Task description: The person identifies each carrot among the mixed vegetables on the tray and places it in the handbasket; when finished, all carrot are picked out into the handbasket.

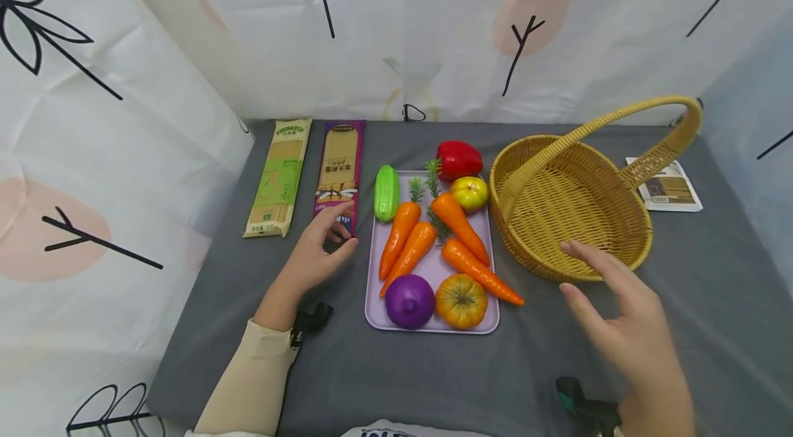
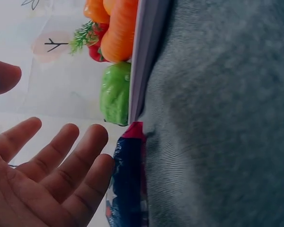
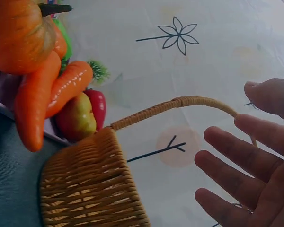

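Note:
My left hand (image 1: 319, 254) is held with loosely bent fingers over the near end of a purple noodle packet (image 1: 339, 165), holding nothing. In the left wrist view its fingers (image 2: 80, 165) are spread beside the packet's dark blue end (image 2: 128, 182). My right hand (image 1: 632, 320) hovers near the front rim of a yellow wicker basket (image 1: 573, 203), thumb and fingers apart and nothing between them. The right wrist view has these fingers relaxed in front of the basket's arched handle (image 3: 199, 100). Inside the basket only bare weave shows.
A lilac tray (image 1: 378, 310) bears several carrots (image 1: 409, 258), a purple onion-like vegetable (image 1: 409, 301), a small pumpkin (image 1: 461, 301) and a green cucumber-like vegetable (image 1: 387, 193). Behind it are a red pepper (image 1: 459, 160) and a yellow-green fruit (image 1: 469, 193). A green noodle packet (image 1: 279, 179) lies left; a white-brown packet (image 1: 672, 188) lies right.

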The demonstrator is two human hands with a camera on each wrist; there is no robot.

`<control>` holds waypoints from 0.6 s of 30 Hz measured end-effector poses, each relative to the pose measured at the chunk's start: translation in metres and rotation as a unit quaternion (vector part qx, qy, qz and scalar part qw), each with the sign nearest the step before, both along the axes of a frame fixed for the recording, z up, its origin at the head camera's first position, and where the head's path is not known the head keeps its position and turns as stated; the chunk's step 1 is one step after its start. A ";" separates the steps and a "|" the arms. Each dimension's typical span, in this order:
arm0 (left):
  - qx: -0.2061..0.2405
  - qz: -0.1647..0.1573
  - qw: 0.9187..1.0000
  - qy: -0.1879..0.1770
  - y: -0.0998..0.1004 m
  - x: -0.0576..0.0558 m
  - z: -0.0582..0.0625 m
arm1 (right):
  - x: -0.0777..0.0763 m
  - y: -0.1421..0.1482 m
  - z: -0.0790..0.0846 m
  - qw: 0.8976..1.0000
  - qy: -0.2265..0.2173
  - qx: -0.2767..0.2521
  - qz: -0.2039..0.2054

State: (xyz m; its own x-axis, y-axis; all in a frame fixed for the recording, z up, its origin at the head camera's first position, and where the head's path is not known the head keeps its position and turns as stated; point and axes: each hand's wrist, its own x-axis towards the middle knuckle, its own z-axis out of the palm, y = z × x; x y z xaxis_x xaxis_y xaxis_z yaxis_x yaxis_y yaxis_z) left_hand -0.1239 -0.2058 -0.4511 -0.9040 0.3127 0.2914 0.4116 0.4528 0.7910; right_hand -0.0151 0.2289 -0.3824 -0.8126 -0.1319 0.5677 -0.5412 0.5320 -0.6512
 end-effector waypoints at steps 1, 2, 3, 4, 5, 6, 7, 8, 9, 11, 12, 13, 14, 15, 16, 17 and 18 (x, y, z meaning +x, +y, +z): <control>-0.006 -0.002 1.000 -0.002 -0.001 -0.001 -0.003 | 0.000 -0.001 -0.002 1.000 -0.001 -0.001 0.003; -0.008 -0.005 1.000 -0.003 -0.001 -0.002 -0.005 | 0.000 -0.002 -0.004 1.000 -0.002 -0.002 0.005; -0.010 -0.008 1.000 -0.005 -0.002 -0.003 -0.006 | 0.000 -0.003 -0.006 1.000 -0.005 -0.002 0.007; -0.011 -0.012 1.000 -0.007 -0.002 -0.003 -0.007 | 0.000 -0.004 -0.008 1.000 -0.007 -0.003 0.010; -0.010 -0.015 1.000 -0.010 -0.002 -0.004 -0.008 | 0.000 -0.005 -0.010 1.000 -0.009 -0.002 0.012; -0.008 -0.018 1.000 -0.013 -0.002 -0.004 -0.009 | 0.001 -0.007 -0.012 1.000 -0.012 0.000 0.016; -0.007 -0.021 1.000 -0.016 -0.002 -0.004 -0.010 | 0.001 -0.008 -0.014 1.000 -0.015 0.002 0.020; -0.008 -0.023 1.000 -0.018 -0.002 -0.004 -0.010 | 0.002 -0.009 -0.016 0.999 -0.021 0.005 0.023; -0.010 -0.023 0.999 -0.020 -0.002 -0.004 -0.010 | 0.002 -0.011 -0.018 0.999 -0.029 0.007 0.028; -0.017 -0.023 0.999 -0.023 -0.001 -0.003 -0.012 | 0.003 -0.013 -0.022 0.998 -0.053 0.014 0.033; -0.020 -0.023 0.999 -0.024 -0.001 -0.003 -0.012 | 0.003 -0.014 -0.024 0.997 -0.066 0.016 0.035; -0.023 -0.024 0.999 -0.026 -0.001 -0.003 -0.012 | 0.003 -0.016 -0.025 0.996 -0.077 0.020 0.036; -0.025 -0.023 0.999 -0.027 0.000 -0.003 -0.013 | 0.004 -0.017 -0.027 0.995 -0.087 0.023 0.035; -0.028 -0.024 0.999 -0.028 0.000 -0.003 -0.013 | 0.004 -0.018 -0.029 0.994 -0.096 0.028 0.033; -0.029 -0.024 0.999 -0.029 0.001 -0.003 -0.014 | 0.003 -0.019 -0.031 0.994 -0.104 0.032 0.033; -0.030 -0.024 0.999 -0.031 0.001 -0.003 -0.014 | 0.003 -0.020 -0.033 0.993 -0.108 0.038 0.031; -0.030 -0.024 0.999 -0.032 0.002 -0.003 -0.014 | 0.003 -0.021 -0.035 0.993 -0.110 0.043 0.030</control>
